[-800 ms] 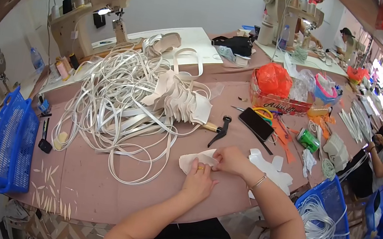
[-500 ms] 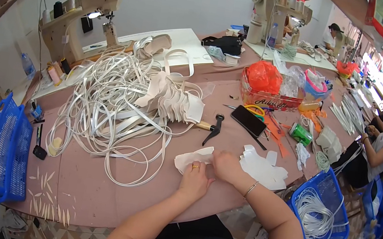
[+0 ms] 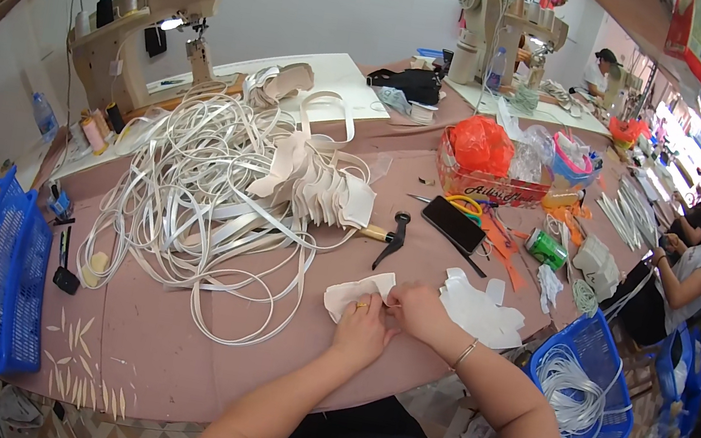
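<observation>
A cream leather-like piece (image 3: 343,298), curved and pale at its upper edge, lies on the cloth-covered table in front of me. My left hand (image 3: 362,329), with a ring on one finger, grips its near side, thumb toward the right. Against its right end, the bent fingers of my right hand (image 3: 420,311) are pinched, partly hiding the material. Just right of that hand rest several flat white cut pieces (image 3: 483,310). Farther off, a hammer (image 3: 393,240) with a wooden handle lies beside a row of similar cream pieces (image 3: 323,187).
A tangled heap of white straps (image 3: 191,185) covers the table's left. Beyond my right hand are a black phone (image 3: 453,225), scissors (image 3: 466,205) and a green can (image 3: 547,248). Blue baskets (image 3: 10,275) stand at left and right. Sewing machines (image 3: 146,31) stand behind; people sit at right.
The cream piece and both hands have shifted slightly. My right fingers have turned downward against the piece's right end, and my left fingers have moved a little right.
</observation>
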A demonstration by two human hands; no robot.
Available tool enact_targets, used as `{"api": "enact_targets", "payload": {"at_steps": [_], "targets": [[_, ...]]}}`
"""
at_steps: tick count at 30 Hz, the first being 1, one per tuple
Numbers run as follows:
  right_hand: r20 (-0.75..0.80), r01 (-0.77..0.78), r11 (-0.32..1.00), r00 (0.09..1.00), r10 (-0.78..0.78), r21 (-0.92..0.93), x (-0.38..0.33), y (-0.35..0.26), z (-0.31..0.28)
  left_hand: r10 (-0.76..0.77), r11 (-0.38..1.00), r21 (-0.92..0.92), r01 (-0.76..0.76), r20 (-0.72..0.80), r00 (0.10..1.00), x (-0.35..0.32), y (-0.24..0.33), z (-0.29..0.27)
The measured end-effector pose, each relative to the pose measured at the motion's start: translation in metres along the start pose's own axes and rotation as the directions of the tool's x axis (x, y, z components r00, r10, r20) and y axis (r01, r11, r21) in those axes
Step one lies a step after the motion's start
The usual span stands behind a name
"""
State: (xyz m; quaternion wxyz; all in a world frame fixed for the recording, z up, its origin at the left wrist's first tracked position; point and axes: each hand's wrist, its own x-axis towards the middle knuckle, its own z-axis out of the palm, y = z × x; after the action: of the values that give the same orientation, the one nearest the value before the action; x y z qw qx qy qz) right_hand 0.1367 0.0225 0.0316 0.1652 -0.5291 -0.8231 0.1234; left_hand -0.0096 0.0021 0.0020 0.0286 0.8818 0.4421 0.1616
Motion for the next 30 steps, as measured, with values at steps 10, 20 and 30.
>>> {"api": "enact_targets", "payload": {"at_steps": [10, 20, 30], "targets": [[-0.093, -0.098, 0.939, 0.993, 0.070, -0.331, 0.000, -0.006, 0.015, 0.012, 1.000, 0.000, -0.012, -0.052, 0.999, -0.004, -0.002, 0.010], [0.108, -0.544, 0.766, 0.833, 0.543, 0.342, 0.010, 0.033, 0.024, 0.041, 0.999, 0.023, -0.038, -0.110, 0.993, -0.003, -0.005, 0.018], [-0.088, -0.250, 0.968, 0.965, 0.248, -0.013, 0.006, 0.027, 0.023, 0.062, 0.996, 0.072, -0.062, -0.008, 0.998, 0.002, -0.004, 0.004]]}}
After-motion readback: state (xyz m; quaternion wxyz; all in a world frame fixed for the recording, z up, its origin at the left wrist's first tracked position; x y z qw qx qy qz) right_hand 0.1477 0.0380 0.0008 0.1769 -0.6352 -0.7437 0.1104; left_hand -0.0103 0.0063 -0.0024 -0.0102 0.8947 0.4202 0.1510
